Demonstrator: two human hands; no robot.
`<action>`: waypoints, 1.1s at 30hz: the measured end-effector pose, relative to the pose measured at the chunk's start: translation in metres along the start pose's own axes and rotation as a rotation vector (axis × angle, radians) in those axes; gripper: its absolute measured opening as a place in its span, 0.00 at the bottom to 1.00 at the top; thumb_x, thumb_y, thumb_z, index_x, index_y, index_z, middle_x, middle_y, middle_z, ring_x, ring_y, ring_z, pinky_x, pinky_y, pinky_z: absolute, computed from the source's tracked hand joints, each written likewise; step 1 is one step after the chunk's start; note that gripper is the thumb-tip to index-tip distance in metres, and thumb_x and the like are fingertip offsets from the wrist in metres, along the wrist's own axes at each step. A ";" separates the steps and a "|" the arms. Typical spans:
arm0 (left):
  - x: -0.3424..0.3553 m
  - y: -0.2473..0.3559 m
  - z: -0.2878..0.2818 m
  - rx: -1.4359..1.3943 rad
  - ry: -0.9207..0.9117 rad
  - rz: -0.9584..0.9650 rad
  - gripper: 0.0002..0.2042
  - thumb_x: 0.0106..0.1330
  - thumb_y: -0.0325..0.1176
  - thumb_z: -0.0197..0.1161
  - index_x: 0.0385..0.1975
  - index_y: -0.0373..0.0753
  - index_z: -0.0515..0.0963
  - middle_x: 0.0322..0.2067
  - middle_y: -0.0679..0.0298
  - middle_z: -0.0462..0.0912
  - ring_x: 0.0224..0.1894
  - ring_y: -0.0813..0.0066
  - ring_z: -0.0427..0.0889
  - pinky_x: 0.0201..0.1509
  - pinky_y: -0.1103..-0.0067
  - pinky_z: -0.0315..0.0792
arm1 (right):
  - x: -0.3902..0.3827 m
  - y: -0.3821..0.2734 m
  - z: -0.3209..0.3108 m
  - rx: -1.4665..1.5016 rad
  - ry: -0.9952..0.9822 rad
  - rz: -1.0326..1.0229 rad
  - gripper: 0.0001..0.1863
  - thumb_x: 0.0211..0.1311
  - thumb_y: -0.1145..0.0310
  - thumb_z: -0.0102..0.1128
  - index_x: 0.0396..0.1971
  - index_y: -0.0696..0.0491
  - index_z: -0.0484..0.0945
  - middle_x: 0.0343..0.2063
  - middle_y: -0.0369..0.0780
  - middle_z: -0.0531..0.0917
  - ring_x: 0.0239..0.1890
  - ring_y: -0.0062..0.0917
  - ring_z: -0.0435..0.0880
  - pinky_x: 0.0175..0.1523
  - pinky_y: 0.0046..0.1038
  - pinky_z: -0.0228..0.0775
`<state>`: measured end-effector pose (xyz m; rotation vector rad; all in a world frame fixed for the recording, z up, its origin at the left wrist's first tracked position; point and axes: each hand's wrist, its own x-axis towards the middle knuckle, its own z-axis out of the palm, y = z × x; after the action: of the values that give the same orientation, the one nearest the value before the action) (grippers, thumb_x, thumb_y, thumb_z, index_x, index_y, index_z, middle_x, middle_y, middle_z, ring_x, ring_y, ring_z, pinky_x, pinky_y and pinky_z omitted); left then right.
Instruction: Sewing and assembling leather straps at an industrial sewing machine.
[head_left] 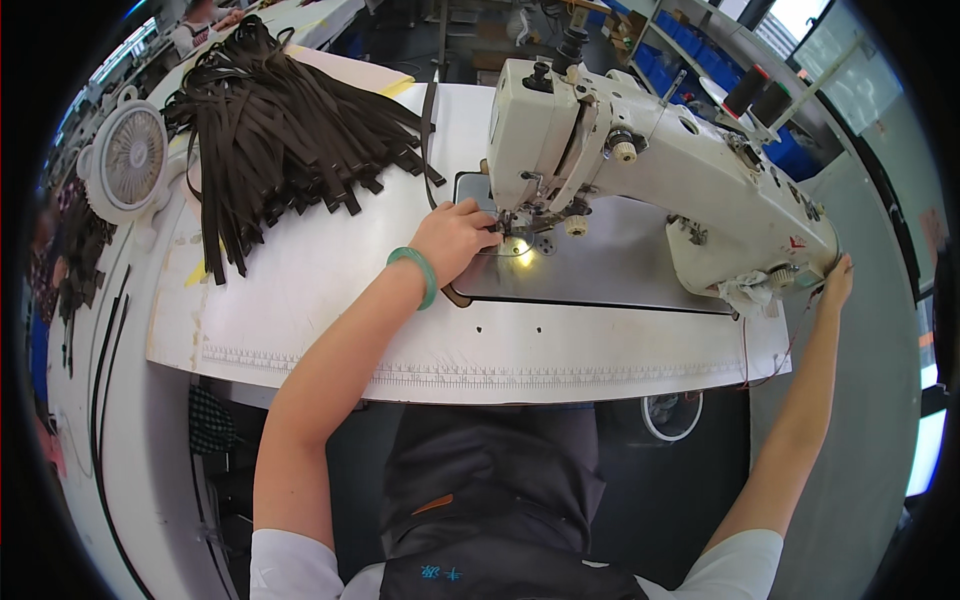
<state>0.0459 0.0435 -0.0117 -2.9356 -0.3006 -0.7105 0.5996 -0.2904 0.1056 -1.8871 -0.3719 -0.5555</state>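
Observation:
A white sewing machine (690,170) stands on the table, its lamp lighting the metal bed by the needle. My left hand (458,240), with a green bangle on the wrist, is at the left of the presser foot. Its fingers are closed together on a narrow dark strap (430,140), which runs back across the table from behind the hand. The strap's end by the needle is hidden by my fingers. At the machine's right end, my right hand (839,283) grips the handwheel (832,243), with its fingers partly out of sight.
A large pile of dark straps (290,130) covers the table's back left. Beside it stands a small white fan (130,160). Thread spools (758,98) sit behind the machine, and a ruler scale (420,376) runs along the front edge. A person (200,25) is at the far left.

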 end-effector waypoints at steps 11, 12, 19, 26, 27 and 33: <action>0.003 0.002 0.000 -0.034 0.013 -0.021 0.11 0.46 0.27 0.56 0.31 0.45 0.80 0.35 0.70 0.78 0.41 0.75 0.71 0.43 0.80 0.65 | 0.016 0.016 -0.014 -0.190 -0.218 0.158 0.26 0.62 0.49 0.41 0.45 0.57 0.70 0.36 0.41 0.76 0.38 0.23 0.74 0.38 0.24 0.68; 0.003 0.003 0.000 -0.034 0.012 -0.023 0.11 0.46 0.27 0.56 0.31 0.45 0.80 0.35 0.70 0.78 0.41 0.75 0.71 0.43 0.80 0.65 | 0.017 0.016 -0.015 -0.191 -0.234 0.164 0.25 0.62 0.50 0.41 0.43 0.57 0.70 0.36 0.40 0.76 0.38 0.23 0.74 0.38 0.23 0.68; 0.003 0.010 0.001 -0.095 0.012 -0.117 0.08 0.47 0.27 0.56 0.28 0.41 0.78 0.32 0.68 0.77 0.38 0.72 0.73 0.39 0.78 0.70 | -0.035 0.061 0.003 0.564 -0.145 0.161 0.17 0.66 0.58 0.39 0.44 0.56 0.66 0.39 0.38 0.74 0.37 0.22 0.73 0.36 0.23 0.68; -0.009 0.080 -0.033 0.062 -0.185 -0.079 0.04 0.49 0.27 0.54 0.24 0.35 0.73 0.24 0.63 0.73 0.32 0.69 0.74 0.34 0.76 0.68 | -0.053 0.045 0.001 0.518 -0.199 0.166 0.16 0.66 0.58 0.39 0.44 0.54 0.65 0.36 0.38 0.75 0.41 0.27 0.73 0.46 0.29 0.67; -0.009 0.089 -0.034 0.064 -0.185 -0.076 0.04 0.49 0.27 0.54 0.24 0.35 0.73 0.24 0.63 0.73 0.32 0.69 0.74 0.34 0.76 0.68 | -0.055 0.040 0.001 0.358 -0.116 0.210 0.17 0.66 0.58 0.38 0.42 0.55 0.66 0.34 0.38 0.75 0.39 0.26 0.73 0.44 0.27 0.66; -0.008 0.091 -0.030 -0.063 -0.130 -0.184 0.05 0.49 0.24 0.51 0.26 0.34 0.72 0.24 0.62 0.72 0.31 0.68 0.74 0.33 0.76 0.66 | -0.124 -0.024 -0.002 0.131 0.326 -0.082 0.18 0.65 0.56 0.39 0.33 0.56 0.72 0.25 0.34 0.73 0.28 0.17 0.69 0.34 0.20 0.62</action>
<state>0.0457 -0.0506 0.0057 -3.0480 -0.5768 -0.5598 0.4827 -0.2828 0.0576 -1.6272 -0.2649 -0.8587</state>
